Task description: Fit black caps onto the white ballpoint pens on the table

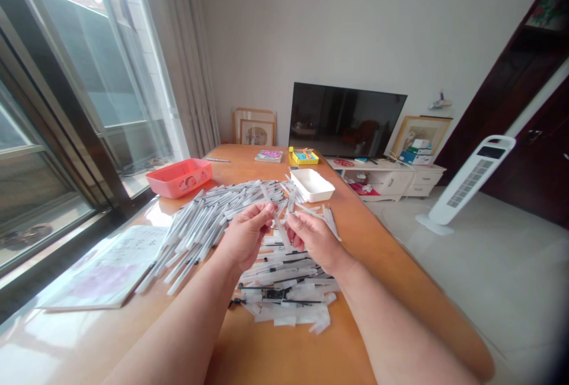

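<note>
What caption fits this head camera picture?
Both hands hold one pen above a pen pile.

We sit in home living room: large black flat-screen television on low white cabinet, framed pictures leaning against white wall, white tower fan, long orange-brown wooden table beside tall window.

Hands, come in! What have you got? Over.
Left hand and right hand both pinching one thin white pen. Pen pile underneath. Nothing blocking.
</note>
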`<action>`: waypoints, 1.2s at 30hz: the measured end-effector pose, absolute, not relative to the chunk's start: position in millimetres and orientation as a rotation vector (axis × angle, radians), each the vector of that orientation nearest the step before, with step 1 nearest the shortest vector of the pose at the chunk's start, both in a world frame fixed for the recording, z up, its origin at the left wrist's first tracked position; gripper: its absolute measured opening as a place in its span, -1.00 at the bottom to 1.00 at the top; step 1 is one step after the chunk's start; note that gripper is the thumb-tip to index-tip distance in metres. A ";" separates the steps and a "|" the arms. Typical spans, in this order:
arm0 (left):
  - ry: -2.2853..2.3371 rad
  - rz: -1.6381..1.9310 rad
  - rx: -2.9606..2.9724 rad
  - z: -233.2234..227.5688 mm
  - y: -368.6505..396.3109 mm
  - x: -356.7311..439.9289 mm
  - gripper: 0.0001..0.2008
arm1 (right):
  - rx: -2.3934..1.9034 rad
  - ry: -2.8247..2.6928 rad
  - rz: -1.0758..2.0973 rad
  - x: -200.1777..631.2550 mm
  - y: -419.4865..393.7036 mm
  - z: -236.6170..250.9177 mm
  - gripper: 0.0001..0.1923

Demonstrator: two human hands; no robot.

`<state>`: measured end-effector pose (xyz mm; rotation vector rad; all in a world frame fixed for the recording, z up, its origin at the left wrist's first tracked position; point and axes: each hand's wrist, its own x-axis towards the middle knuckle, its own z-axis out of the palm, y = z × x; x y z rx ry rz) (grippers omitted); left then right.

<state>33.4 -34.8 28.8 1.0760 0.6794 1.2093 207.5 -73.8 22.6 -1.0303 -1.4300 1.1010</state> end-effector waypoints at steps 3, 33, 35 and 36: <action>0.625 1.259 0.969 30.0 -28.7 27.5 -0.72 | -0.958 -1.296 1.411 207.8 -75.4 24.5 -0.53; 0.828 1.393 1.187 28.2 -37.1 36.0 -0.67 | -1.302 -1.927 0.313 191.4 -82.8 24.4 -0.73; 0.843 1.379 1.197 27.9 -37.5 34.6 -0.66 | -1.300 -1.899 0.400 190.3 -82.3 22.2 -0.72; 0.826 1.349 1.202 28.9 -38.0 33.0 -0.66 | -1.279 -1.868 0.532 190.4 -82.2 21.3 -0.70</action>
